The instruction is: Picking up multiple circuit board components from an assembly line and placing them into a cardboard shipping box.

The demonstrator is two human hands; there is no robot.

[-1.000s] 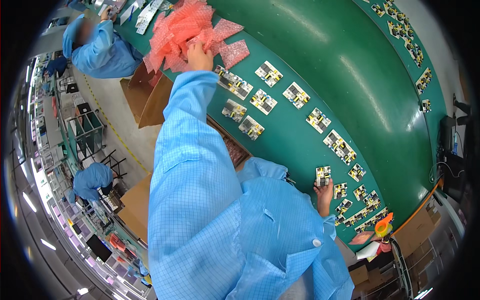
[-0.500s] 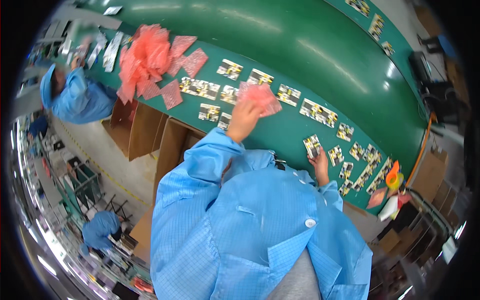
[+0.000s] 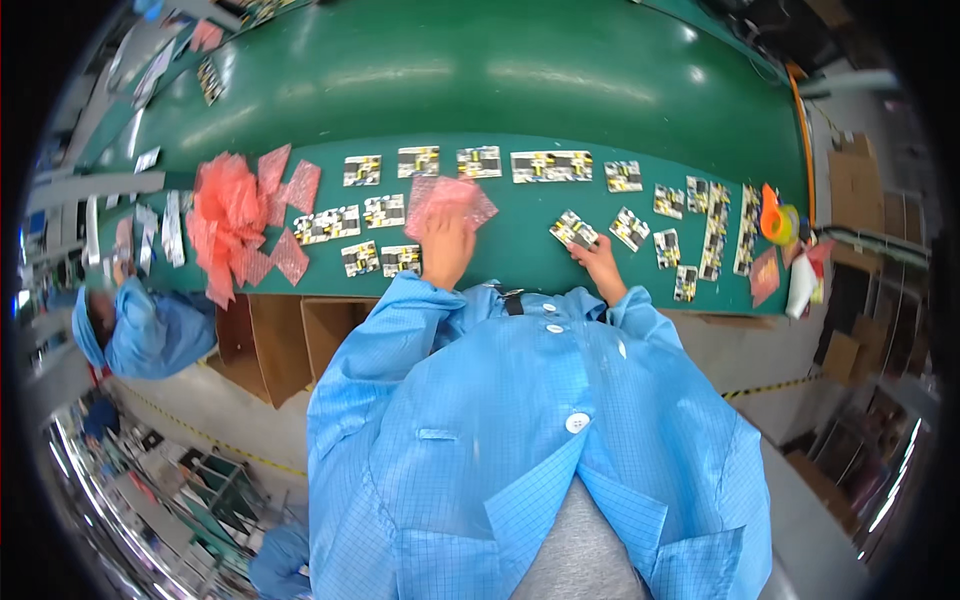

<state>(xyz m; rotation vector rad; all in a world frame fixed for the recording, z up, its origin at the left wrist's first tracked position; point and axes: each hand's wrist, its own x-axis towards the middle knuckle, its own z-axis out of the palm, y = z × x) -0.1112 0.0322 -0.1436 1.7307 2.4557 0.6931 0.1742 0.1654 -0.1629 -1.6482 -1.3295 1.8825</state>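
My left hand [image 3: 448,248] has its fingers closed on a pink bubble-wrap bag [image 3: 462,196], which lies flat just above the green tabletop; a second pink edge shows beneath it. My right hand [image 3: 600,265] pinches a circuit board [image 3: 573,229] with black, white and yellow parts by its lower right corner. That board is tilted, close to another loose circuit board [image 3: 629,229]. Beyond the bag lie two boards, one of them this circuit board [image 3: 478,162]. Left of my left hand are more boards, among them this circuit board [image 3: 384,210].
A heap of pink bubble bags [image 3: 228,215] lies on the green table [image 3: 520,262] at left. Tape rolls [image 3: 780,218] sit at the right end, beside long board strips [image 3: 715,232]. Open cardboard boxes [image 3: 275,345] stand below the near edge. A person in blue [image 3: 150,325] works at far left.
The whole view has turned, so the table now runs level across it. Both hands keep their holds on the bag and the board, with little visible shift among the boards.
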